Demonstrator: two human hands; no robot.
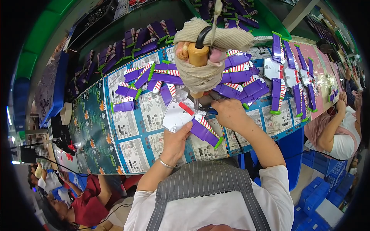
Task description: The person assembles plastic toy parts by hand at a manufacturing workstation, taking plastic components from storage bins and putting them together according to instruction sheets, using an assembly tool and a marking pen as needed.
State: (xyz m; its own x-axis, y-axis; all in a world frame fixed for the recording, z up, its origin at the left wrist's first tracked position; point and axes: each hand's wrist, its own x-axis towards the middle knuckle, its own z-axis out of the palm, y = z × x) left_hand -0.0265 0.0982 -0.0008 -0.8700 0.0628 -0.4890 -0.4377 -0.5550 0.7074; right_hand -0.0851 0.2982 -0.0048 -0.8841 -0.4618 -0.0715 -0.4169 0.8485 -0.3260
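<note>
My left hand [177, 140] grips a white plastic toy body [175, 117] with a red strip. A purple wing [203, 132] with red-and-white stripes and a green tip sticks out from it to the right. Fingers of my right hand [232, 114] are closed beside the body's far edge; a dark piece shows at their tips, too hidden to name. Above the work hangs a cloth-wrapped electric screwdriver [199, 57], orange-brown with a black loop. Its shaft [197, 103] points down at the join of body and wing, and I cannot tell whether it touches.
Several loose purple wings [252, 90] lie beyond my hands on the printed sheet [158, 113]. Assembled winged bodies [273, 69] line the table's right side. More wings fill a dark green conveyor [111, 42] behind. A black cable [238, 142] crosses the near edge. Co-workers sit left and right.
</note>
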